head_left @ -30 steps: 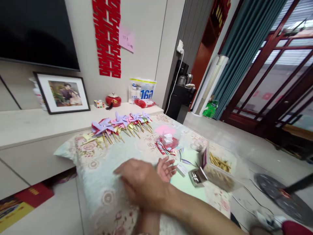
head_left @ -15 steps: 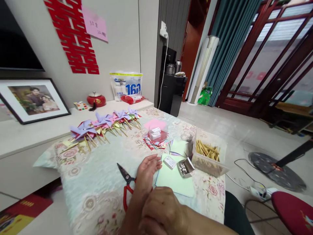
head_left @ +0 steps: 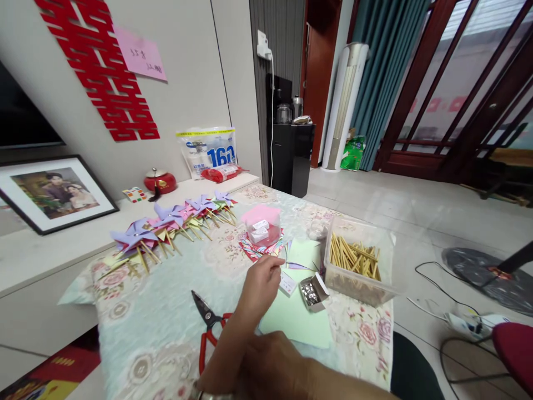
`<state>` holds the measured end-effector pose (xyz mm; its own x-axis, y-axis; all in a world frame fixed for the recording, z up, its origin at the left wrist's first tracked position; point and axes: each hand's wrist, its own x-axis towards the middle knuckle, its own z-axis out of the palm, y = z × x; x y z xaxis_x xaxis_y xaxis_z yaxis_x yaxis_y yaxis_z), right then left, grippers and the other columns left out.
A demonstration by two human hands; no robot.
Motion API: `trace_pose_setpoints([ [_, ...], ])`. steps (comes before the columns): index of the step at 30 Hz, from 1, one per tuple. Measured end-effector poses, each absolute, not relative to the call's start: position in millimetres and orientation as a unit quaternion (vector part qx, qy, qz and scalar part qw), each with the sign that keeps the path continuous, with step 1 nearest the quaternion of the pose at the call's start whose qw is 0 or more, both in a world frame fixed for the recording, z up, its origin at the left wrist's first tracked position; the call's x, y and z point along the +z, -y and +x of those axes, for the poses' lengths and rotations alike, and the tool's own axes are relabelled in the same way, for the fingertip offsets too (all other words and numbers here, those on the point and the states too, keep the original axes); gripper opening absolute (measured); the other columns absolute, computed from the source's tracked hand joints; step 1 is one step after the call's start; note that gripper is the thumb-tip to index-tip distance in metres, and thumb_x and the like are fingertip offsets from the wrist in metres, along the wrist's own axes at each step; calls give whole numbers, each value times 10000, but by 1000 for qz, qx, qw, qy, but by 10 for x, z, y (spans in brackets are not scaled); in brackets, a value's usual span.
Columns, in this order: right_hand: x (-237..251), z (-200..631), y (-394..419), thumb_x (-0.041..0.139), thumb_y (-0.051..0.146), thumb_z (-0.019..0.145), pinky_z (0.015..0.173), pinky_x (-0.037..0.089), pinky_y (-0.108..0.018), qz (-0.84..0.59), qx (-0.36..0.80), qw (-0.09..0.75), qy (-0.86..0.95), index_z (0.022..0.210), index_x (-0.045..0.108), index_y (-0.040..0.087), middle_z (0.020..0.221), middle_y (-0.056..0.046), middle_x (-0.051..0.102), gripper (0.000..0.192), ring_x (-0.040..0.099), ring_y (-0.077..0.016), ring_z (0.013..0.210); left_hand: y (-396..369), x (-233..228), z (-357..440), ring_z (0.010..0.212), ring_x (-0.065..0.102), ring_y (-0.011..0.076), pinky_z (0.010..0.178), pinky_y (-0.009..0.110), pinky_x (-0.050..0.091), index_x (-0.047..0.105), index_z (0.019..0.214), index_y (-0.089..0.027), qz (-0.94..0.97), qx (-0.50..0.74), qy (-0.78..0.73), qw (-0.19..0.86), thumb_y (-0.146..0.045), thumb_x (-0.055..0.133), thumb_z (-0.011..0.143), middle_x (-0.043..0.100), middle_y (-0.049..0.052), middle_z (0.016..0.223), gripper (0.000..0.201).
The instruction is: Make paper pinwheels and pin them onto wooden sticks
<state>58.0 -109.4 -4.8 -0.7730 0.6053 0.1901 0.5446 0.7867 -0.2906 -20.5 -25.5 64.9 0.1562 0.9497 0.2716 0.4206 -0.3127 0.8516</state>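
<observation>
Left hand (head_left: 260,283) at frame centre, fingers pinched, reaching small white box (head_left: 288,282) on green paper (head_left: 296,316). Right hand (head_left: 270,369) loosely curled, bottom centre, empty. Finished pinwheels (head_left: 166,222) row left; sticks tub (head_left: 358,261) still full.

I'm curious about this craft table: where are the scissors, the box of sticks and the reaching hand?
scissors (head_left: 207,320), head view, on the blades' pivot.
box of sticks (head_left: 353,260), head view, on the sticks inside.
left hand (head_left: 260,284), head view, on its back.
</observation>
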Motion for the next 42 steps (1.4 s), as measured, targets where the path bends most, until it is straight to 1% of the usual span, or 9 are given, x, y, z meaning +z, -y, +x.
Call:
trace_pose_setpoints([
  [3,92,614,1083,656,230,813,421,379,-257,-290,126,130,940,872,650,196,825,-28,764,69,662,-177,581,-7,653,20,1029,681,239,939,376,515,725,1038,-135,768,320,-497,246,-44,491,843,738,116,1067,317],
  [5,190,637,1074,630,220,840,440,414,-246,-318,147,142,926,932,664,197,855,-39,772,101,679,-180,624,-157,625,126,1094,664,258,974,399,503,695,1118,-129,826,242,-473,189,-61,487,873,710,137,1166,328],
  [9,239,630,1059,622,230,844,476,454,-273,-317,147,127,928,1011,668,203,903,-47,786,175,713,-226,692,-354,545,211,1212,602,240,1049,360,457,660,1181,-163,874,191,-405,186,-56,562,851,655,117,1291,361],
  [13,218,613,1063,600,243,840,506,483,-290,-323,156,121,925,1072,638,200,977,-52,775,238,729,-245,718,-461,496,211,1248,564,255,1062,366,445,628,1200,-171,904,148,-355,185,-99,633,837,628,125,1307,371],
  [16,245,623,1070,576,253,856,504,488,-294,-325,158,107,926,1053,626,187,952,-54,764,214,722,-242,683,-513,486,214,1241,559,265,1049,379,451,595,1221,-172,912,131,-346,179,-133,620,861,614,132,1296,363],
  [20,232,627,1071,567,228,853,534,501,-285,-320,160,116,927,1025,626,189,934,-51,762,186,721,-237,709,-550,473,227,1212,567,267,1024,382,459,571,1219,-202,917,114,-342,172,-163,617,872,610,113,1268,352],
  [26,121,606,1062,556,244,845,493,484,-304,-320,152,126,927,1008,641,186,925,-56,759,192,710,-241,664,-557,452,228,1166,585,257,1001,372,461,571,1187,-230,922,95,-342,157,-194,618,882,626,88,1211,311],
  [33,80,608,1050,597,226,784,478,473,-294,-307,142,152,929,1002,621,190,883,-63,757,222,699,-242,659,-566,446,244,1075,619,261,937,369,481,620,1074,-190,922,79,-353,136,-177,583,898,658,112,1114,180],
  [42,83,619,1058,570,228,804,508,492,-308,-321,163,134,923,988,620,185,925,-76,754,195,701,-251,678,-597,437,240,1053,634,248,913,334,482,644,1060,-176,922,72,-359,124,-199,565,916,676,114,1095,166],
])
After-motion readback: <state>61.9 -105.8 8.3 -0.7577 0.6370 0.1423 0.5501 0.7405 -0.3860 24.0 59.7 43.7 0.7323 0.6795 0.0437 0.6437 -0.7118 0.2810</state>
